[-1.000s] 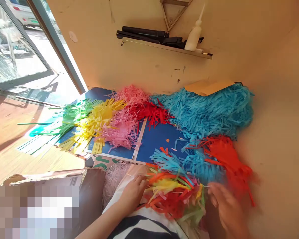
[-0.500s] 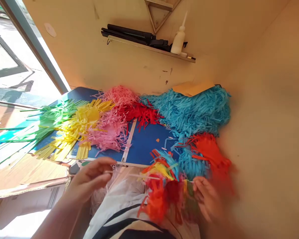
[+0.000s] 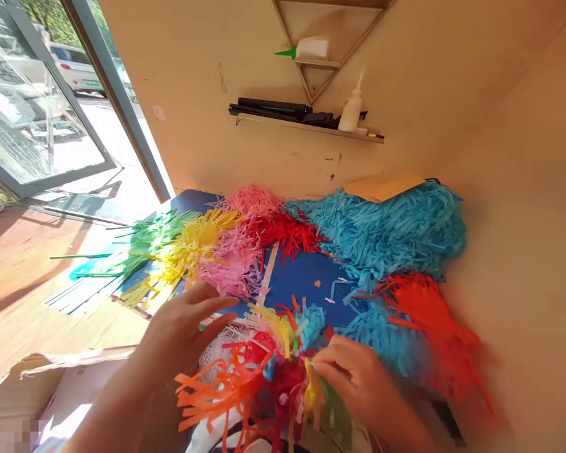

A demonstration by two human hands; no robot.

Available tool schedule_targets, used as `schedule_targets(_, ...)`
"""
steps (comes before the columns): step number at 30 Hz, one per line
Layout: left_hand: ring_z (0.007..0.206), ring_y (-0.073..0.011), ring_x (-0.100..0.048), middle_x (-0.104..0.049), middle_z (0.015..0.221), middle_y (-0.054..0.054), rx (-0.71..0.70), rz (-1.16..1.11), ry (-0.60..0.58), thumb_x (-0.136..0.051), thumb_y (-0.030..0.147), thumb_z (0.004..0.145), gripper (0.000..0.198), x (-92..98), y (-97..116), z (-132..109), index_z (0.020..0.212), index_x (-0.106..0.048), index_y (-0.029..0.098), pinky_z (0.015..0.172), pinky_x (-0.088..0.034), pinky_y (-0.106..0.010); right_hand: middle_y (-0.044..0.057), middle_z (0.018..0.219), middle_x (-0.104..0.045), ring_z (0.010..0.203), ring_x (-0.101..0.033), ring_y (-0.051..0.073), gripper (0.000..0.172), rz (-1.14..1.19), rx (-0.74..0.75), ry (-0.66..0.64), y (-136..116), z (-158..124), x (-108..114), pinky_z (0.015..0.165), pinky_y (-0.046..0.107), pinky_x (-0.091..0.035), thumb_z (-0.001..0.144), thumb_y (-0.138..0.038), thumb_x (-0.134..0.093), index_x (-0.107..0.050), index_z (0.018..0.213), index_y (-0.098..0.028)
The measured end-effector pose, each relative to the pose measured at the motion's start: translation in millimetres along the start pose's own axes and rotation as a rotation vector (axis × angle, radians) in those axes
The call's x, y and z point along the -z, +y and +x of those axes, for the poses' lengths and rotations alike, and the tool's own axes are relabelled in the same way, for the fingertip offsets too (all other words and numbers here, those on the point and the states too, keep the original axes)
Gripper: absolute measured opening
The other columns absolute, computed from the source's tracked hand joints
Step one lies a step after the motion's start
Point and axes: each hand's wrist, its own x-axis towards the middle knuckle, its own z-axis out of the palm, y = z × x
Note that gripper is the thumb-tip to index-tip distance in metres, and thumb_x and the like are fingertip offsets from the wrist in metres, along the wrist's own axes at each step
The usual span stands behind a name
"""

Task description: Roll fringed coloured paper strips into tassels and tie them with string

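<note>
1. At lower centre, the multicoloured tassel bundle [image 3: 287, 380] was seen between the 2 hands, its lowest strips cut off by the bottom edge.
2. At the bundle's right side, the thumb and forefinger of the right hand [image 3: 356, 374] were pressed together in a pinch; whether thread or paper was gripped could not be made out.
3. Left of lower centre, the left hand [image 3: 183, 330] was blurred, its fingers extended and parted; whether a thread was touched could not be told.
4. Near centre, the blue table [image 3: 297, 277] was largely covered by fringe, including a light-blue heap [image 3: 387, 223].
5. At lower left, a cardboard box [image 3: 42, 384] was cut off, its corner pixelated.
</note>
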Motion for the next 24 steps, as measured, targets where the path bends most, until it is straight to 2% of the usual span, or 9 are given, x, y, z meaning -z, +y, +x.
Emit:
schedule_targets(2,0.068,-0.0130,-0.059,-0.061,0.083,-0.002,-0.123,-0.118,-0.184,-0.051,0.053,0.094,0.034,-21.6,22,8,0.109,-0.072,0.031,0.060,-0.043,-0.024,0.000,0.073,-0.062,0.068,-0.057,0.013,0.033,-0.014,0.089,-0.014,-11,9,-5,0.063,0.025,-0.039,0.102,-0.035,-0.046,-0.068,0.081,-0.021)
schedule_targets(4,0.069,-0.0132,-0.057,-0.058,0.083,-0.003,-0.193,-0.218,-0.292,-0.054,0.055,0.092,0.035,-46.7,44,15,0.100,-0.075,0.029,0.060,-0.041,-0.025,0.001,0.074,-0.063,0.069,-0.058,0.014,0.032,-0.028,0.154,0.007,-20,16,-7,0.063,0.026,-0.039,0.102,-0.034,-0.046,-0.068,0.084,-0.020)
schedule_targets(6,0.068,-0.0125,-0.054,-0.057,0.079,-0.002,-0.218,-0.301,-0.304,-0.051,0.050,0.095,0.038,-67.6,58,21,0.083,-0.075,0.024,0.060,-0.039,-0.025,0.002,0.075,-0.064,0.071,-0.058,0.014,0.030,-0.057,0.200,0.061,-24,19,-2,0.063,0.026,-0.040,0.102,-0.031,-0.045,-0.067,0.085,-0.020)
schedule_targets(8,0.069,-0.0126,-0.054,-0.057,0.078,-0.002,-0.211,-0.310,-0.291,-0.051,0.047,0.095,0.038,-79.6,62,24,0.078,-0.075,0.024,0.060,-0.038,-0.025,0.002,0.074,-0.064,0.068,-0.058,0.014,0.028,-0.115,0.222,0.132,-25,16,13,0.061,0.026,-0.041,0.102,-0.029,-0.045,-0.066,0.084,-0.021)
schedule_targets(10,0.070,-0.0138,-0.055,-0.057,0.078,-0.002,-0.187,-0.239,-0.286,-0.053,0.047,0.094,0.034,-82.7,56,25,0.082,-0.076,0.025,0.061,-0.038,-0.026,0.001,0.070,-0.064,0.063,-0.058,0.014,0.026,-0.184,0.222,0.230,-24,7,35,0.058,0.026,-0.042,0.100,-0.027,-0.047,-0.065,0.083,-0.022)
schedule_targets(14,0.070,-0.0144,-0.056,-0.057,0.077,-0.002,-0.169,-0.107,-0.321,-0.056,0.045,0.093,0.033,-76.3,38,23,0.077,-0.075,0.023,0.060,-0.038,-0.026,0.001,0.069,-0.066,0.058,-0.060,0.015,0.016,-0.322,0.231,0.471,-18,-23,78,0.055,0.025,-0.045,0.096,-0.028,-0.055,-0.068,0.088,-0.025)
schedule_targets(16,0.071,-0.0147,-0.057,-0.058,0.077,-0.002,-0.166,-0.077,-0.337,-0.058,0.043,0.091,0.030,-74.2,33,19,0.077,-0.074,0.023,0.061,-0.038,-0.026,0.002,0.070,-0.067,0.058,-0.061,0.017,0.015,-0.391,0.210,0.523,-12,-41,90,0.054,0.027,-0.046,0.095,-0.032,-0.057,-0.069,0.090,-0.026)
schedule_targets(21,0.068,-0.0147,-0.058,-0.062,0.081,-0.003,-0.168,0.030,-0.377,-0.058,0.040,0.091,0.027,-82.6,33,8,0.076,-0.072,0.022,0.058,-0.038,-0.026,0.003,0.073,-0.068,0.062,-0.064,0.018,0.020,-0.515,0.076,0.497,18,-72,101,0.058,0.028,-0.048,0.096,-0.038,-0.056,-0.070,0.089,-0.025)
schedule_targets(24,0.065,-0.0155,-0.060,-0.064,0.078,-0.003,-0.209,0.073,-0.461,-0.052,0.043,0.095,0.033,-93.1,41,7,0.078,-0.071,0.022,0.056,-0.038,-0.026,0.009,0.088,-0.071,0.079,-0.067,0.026,0.030,-0.688,0.024,0.508,32,-69,87,0.072,0.038,-0.051,0.096,-0.044,-0.050,-0.071,0.093,-0.023)
